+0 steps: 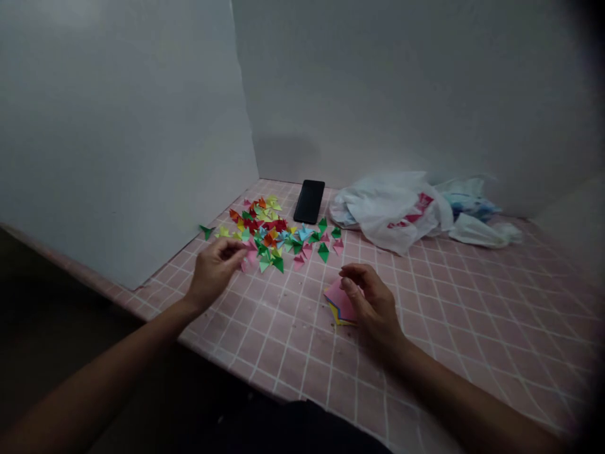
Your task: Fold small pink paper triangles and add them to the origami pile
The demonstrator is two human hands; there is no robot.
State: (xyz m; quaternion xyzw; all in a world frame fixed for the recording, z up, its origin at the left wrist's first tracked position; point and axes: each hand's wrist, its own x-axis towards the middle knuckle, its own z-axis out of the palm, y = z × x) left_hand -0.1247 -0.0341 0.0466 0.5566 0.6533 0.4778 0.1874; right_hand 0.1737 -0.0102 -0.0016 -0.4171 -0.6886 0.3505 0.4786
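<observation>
**Two hands beside a heap of little folded paper triangles**

The left hand reaches out to the near edge of a heap of folded paper triangles. Its grip is curled with fingers close together, right by a pink triangle. I cannot tell if the fingers are pinching it or just touching it.

The right hand rests on a small stack of paper squares. The top sheet is pink, and yellow and blue edges peek out below. The fingers bend down onto the stack and the thumb presses the top sheet, so the grip is closed loosely on the paper.

The triangles are many colours: green, red, orange, yellow, blue and pink. They lie spread out on the pink tiled surface, between the left hand and the wall. One green triangle sits a bit apart on the left.

A black phone lies flat behind the heap, near the wall. To its right is a crumpled white plastic bag with red marks, and more bags lie beside it. White walls stand close on the left and at the back. Nothing lies between the two hands.
</observation>
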